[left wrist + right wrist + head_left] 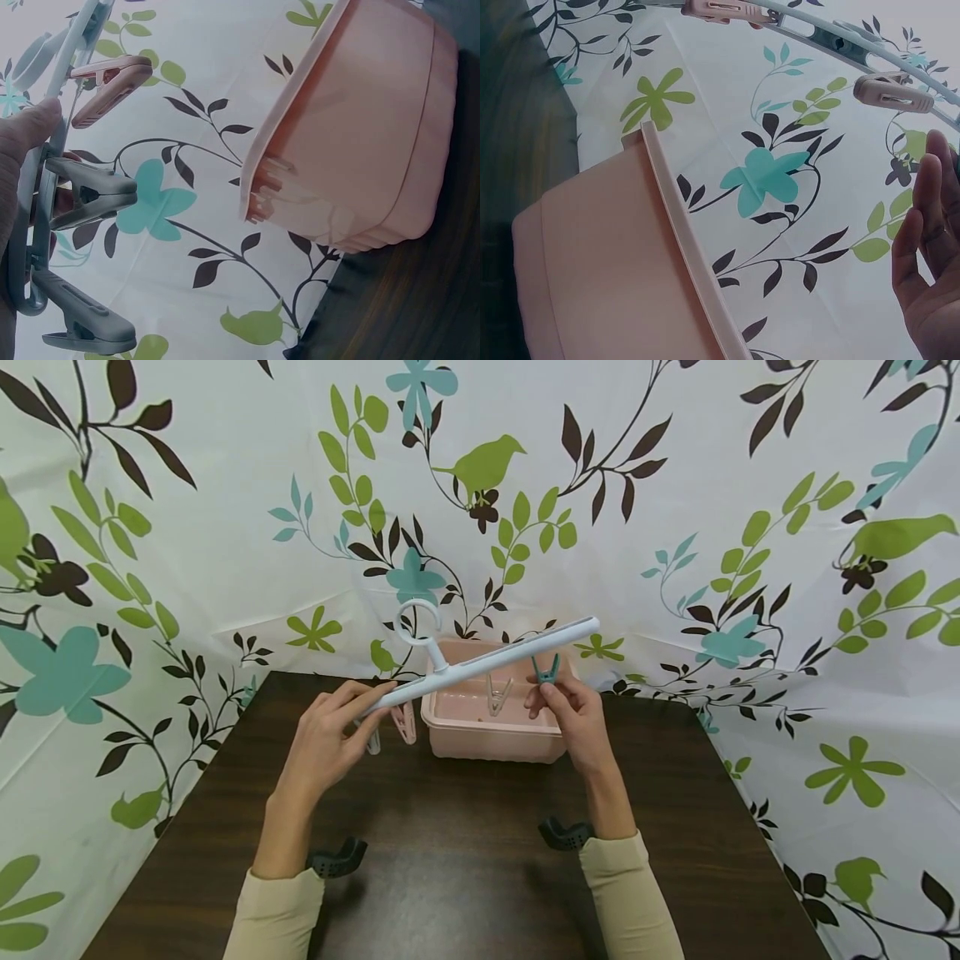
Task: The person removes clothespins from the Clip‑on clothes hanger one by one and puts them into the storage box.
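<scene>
A light blue hanger (487,662) with a round hook is held up at a slant, its right end higher. My left hand (324,737) grips its lower left end, thumb along the bar in the left wrist view. Clips hang from the bar: a pink clip (405,723), a beige clip (498,695) at mid-bar and, by the left fingers, grey clips (94,319). Near the raised right end, my right hand (573,714) pinches a teal clip (548,672) between thumb and fingers, its prongs pointing up at the bar. The right wrist view leaves that clip out.
Behind and below the hanger, a pink plastic basket (491,745) stands on the dark wooden table (450,835). A white cloth (637,568) printed with leaves and birds hangs behind the table and along its sides. Black straps (337,858) sit at both wrists.
</scene>
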Action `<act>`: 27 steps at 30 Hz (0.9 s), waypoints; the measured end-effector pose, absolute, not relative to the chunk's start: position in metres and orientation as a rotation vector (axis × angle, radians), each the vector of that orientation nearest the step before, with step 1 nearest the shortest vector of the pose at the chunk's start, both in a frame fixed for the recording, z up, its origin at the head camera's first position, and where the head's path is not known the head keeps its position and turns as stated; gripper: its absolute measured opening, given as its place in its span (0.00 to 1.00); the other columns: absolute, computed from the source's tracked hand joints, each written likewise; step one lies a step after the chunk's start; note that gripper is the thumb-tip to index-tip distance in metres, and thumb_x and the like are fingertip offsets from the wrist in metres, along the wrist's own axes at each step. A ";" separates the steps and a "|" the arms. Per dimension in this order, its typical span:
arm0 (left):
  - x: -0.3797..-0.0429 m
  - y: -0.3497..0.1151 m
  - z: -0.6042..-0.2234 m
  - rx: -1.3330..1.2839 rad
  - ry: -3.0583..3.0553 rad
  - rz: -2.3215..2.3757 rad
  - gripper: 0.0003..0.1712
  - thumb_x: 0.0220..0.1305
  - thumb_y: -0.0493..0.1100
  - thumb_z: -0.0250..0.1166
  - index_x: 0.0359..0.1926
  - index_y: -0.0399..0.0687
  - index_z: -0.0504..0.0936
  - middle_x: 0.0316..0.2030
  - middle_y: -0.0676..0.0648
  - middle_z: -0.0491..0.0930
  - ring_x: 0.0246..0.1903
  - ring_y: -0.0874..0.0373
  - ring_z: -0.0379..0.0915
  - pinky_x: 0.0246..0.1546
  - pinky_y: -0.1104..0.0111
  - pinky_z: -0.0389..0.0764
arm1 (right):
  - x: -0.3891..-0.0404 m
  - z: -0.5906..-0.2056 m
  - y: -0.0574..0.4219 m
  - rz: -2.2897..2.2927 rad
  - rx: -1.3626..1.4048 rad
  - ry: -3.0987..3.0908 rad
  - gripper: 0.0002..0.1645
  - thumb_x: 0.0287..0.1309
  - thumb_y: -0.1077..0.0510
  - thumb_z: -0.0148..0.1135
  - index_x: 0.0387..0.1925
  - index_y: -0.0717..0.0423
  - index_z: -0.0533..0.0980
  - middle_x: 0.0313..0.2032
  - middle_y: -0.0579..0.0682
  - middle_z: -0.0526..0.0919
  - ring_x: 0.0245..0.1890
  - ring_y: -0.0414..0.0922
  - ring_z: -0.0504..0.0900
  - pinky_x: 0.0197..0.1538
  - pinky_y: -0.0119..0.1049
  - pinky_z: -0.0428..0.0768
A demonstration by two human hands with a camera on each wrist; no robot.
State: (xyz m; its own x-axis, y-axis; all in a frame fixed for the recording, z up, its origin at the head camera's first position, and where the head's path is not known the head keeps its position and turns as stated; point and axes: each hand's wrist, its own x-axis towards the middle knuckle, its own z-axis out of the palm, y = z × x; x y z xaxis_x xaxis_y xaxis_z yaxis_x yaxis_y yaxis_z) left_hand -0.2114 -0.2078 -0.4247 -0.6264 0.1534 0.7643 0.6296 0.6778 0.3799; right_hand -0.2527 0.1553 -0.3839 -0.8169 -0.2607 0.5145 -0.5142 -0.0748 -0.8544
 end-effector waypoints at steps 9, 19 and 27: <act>-0.212 -0.207 -0.425 -0.622 -2.147 -0.830 0.32 0.63 0.34 0.78 0.68 0.56 0.86 0.44 0.48 0.86 0.32 0.56 0.72 0.42 0.64 0.68 | -0.253 -0.385 0.151 2.117 0.847 -1.912 0.20 0.85 0.58 0.50 0.56 0.72 0.79 0.33 0.49 0.85 0.34 0.41 0.84 0.45 0.34 0.86; -0.212 -0.208 -0.423 -0.627 -2.151 -0.826 0.31 0.64 0.35 0.77 0.67 0.56 0.86 0.43 0.47 0.86 0.32 0.54 0.73 0.42 0.63 0.68 | -0.252 -0.384 0.151 2.145 0.867 -1.891 0.20 0.87 0.51 0.48 0.50 0.58 0.83 0.27 0.46 0.78 0.28 0.41 0.75 0.36 0.31 0.78; -0.212 -0.208 -0.424 -0.628 -2.154 -0.812 0.29 0.66 0.38 0.77 0.67 0.55 0.86 0.44 0.47 0.86 0.33 0.55 0.73 0.41 0.62 0.69 | -0.250 -0.384 0.150 2.209 0.834 -1.816 0.28 0.86 0.48 0.49 0.46 0.71 0.80 0.23 0.46 0.75 0.24 0.40 0.73 0.32 0.31 0.73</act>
State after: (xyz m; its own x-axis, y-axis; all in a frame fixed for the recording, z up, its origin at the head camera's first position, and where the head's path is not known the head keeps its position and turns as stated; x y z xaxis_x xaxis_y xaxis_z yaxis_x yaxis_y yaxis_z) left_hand -0.2119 -0.2077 -0.4241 -0.6080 0.1771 0.7739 0.6440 0.6802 0.3503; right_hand -0.2503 0.1501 -0.3835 -0.8311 -0.2189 0.5112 -0.4593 -0.2480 -0.8530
